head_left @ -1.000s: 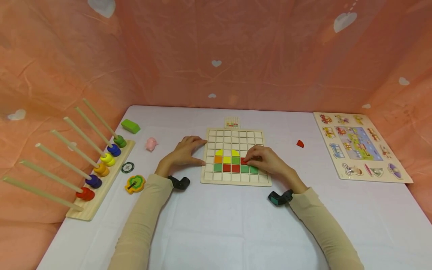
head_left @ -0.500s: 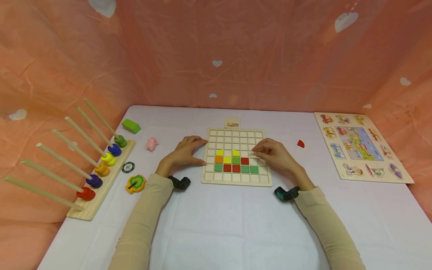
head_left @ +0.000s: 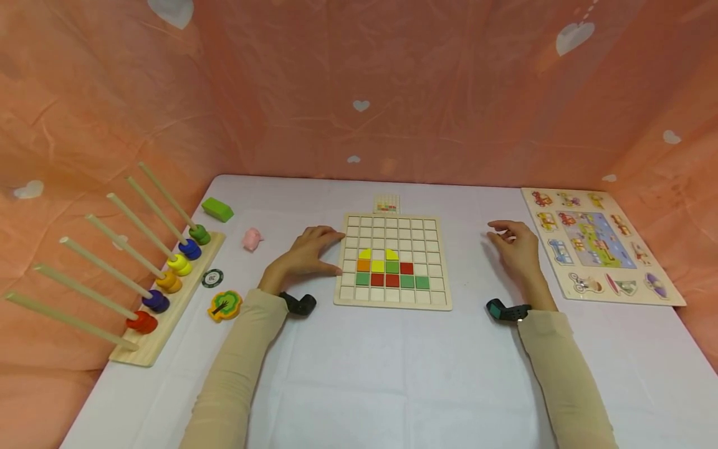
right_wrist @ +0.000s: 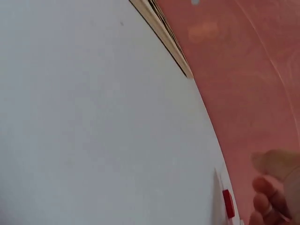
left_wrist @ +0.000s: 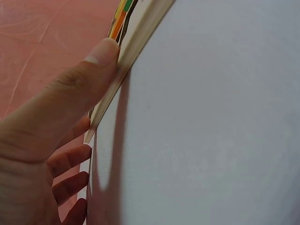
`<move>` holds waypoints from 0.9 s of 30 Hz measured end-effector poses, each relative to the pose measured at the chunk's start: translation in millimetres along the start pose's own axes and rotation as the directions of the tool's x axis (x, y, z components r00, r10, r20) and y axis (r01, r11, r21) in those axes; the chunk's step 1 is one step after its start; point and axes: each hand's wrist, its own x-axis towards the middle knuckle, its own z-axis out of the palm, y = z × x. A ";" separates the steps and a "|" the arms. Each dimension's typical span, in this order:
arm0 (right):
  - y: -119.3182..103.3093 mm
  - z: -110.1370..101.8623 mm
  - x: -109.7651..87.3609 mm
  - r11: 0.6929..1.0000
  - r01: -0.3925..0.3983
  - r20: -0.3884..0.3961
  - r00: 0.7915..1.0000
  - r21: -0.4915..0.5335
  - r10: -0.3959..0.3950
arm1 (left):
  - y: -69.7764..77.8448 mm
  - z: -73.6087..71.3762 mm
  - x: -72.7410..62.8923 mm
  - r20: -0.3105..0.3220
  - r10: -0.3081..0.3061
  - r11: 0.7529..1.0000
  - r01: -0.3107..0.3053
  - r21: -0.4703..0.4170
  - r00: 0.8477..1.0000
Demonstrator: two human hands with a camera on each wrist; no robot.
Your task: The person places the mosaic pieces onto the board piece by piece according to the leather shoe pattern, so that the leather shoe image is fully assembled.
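A wooden grid board (head_left: 361,224) lies mid-table, with several red, green, yellow and orange tiles in its lower cells. At its left edge, my left hand (head_left: 303,254) touches the rim with spread thumb and fingers. The left wrist view shows the thumb against the board's side. My right hand (head_left: 516,252) hovers well right of the board, fingers loosely bent and holding nothing. Just beyond its fingers, in the right wrist view, lies a red quarter-round tile (right_wrist: 228,204). The hand hides that tile in the head view.
A small pattern card (head_left: 387,203) touches the board's far side. At left stand a peg stacker (head_left: 147,350), a green block (head_left: 217,209), a pink pig (head_left: 252,239), a round chip (head_left: 212,278) and a tree piece (head_left: 225,305). A picture puzzle (head_left: 572,287) lies right.
My right hand has left the red square tile in the board and moved right, over the loose red quarter-round tile. My left hand keeps its place at the board's edge.
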 end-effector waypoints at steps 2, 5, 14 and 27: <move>5.0 -3.2 0.4 0.999 -0.049 -0.032 0.998 -0.023 0.048 | 0.3 -0.4 -0.2 -0.001 0.002 1.000 -0.002 0.001 1.000; 10.6 -5.6 0.3 0.993 -0.096 -0.027 0.995 -0.064 0.095 | 1.0 -0.9 -0.7 -0.003 0.002 1.000 -0.002 -0.001 1.000; 17.8 -4.6 -1.2 0.983 -0.116 0.015 0.993 -0.141 0.119 | 3.0 -1.7 -1.2 0.002 -0.006 1.000 0.006 -0.004 1.000; 8.7 -1.8 0.0 0.993 -0.112 0.106 0.988 0.029 0.109 | 2.0 -1.4 -0.8 -0.004 0.002 1.000 -0.002 -0.003 1.000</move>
